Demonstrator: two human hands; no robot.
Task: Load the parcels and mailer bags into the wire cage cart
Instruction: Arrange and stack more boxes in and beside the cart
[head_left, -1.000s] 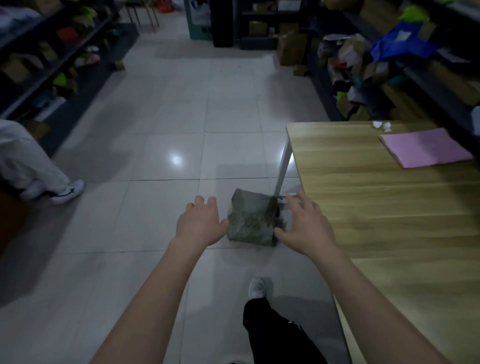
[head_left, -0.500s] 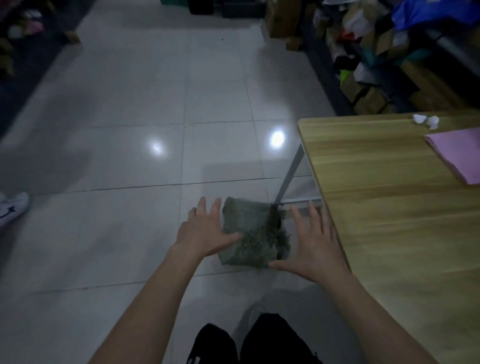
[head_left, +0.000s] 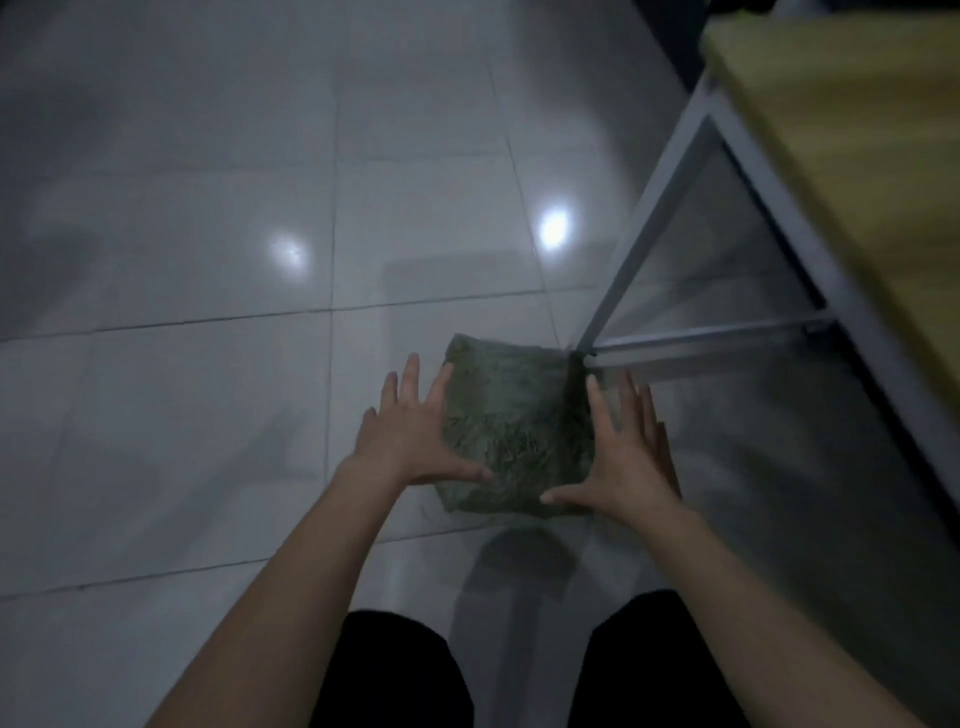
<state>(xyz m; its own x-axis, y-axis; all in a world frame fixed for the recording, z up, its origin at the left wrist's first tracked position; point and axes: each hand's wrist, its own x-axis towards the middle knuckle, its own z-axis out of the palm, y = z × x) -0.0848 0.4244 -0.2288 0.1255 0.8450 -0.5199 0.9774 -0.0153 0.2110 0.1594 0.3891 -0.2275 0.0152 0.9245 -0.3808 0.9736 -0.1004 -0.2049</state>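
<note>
Head view, looking steeply down at a pale tiled floor (head_left: 208, 208). A soft grey-green mailer bag (head_left: 509, 415) lies flat on the tiles in the lower centre of the frame. Its far right corner is just beside the foot of a grey metal table leg (head_left: 644, 223), which slants up to a wooden tabletop (head_left: 857, 130) in the upper right. A low crossbar (head_left: 701, 338) runs rightward from the foot of that leg.

The left hand (head_left: 410, 436) brackets the bag's left edge and the right hand (head_left: 628, 457) its right edge. The fingers of both are straight and spread, curled round nothing, and both thumbs are turned inward along the near edge. The left forefinger and thumb overlap the bag, but whether either palm presses it cannot be told. The two-sided placement suits a limp, wide package, which would probably sag if pinched at one corner. By this reading the step in hand is the pick-up, not yet closed into a hold.

Dark trousers (head_left: 395, 670) at the bottom edge suggest a bent or crouched stance. Two light reflections (head_left: 553, 228) gleam on the tiles above the bag.

The wire cage cart is out of frame, so loading of this bag lies ahead.

No brand, label or writing is legible on the bag. Its mottled surface is dim and blurred.
</note>
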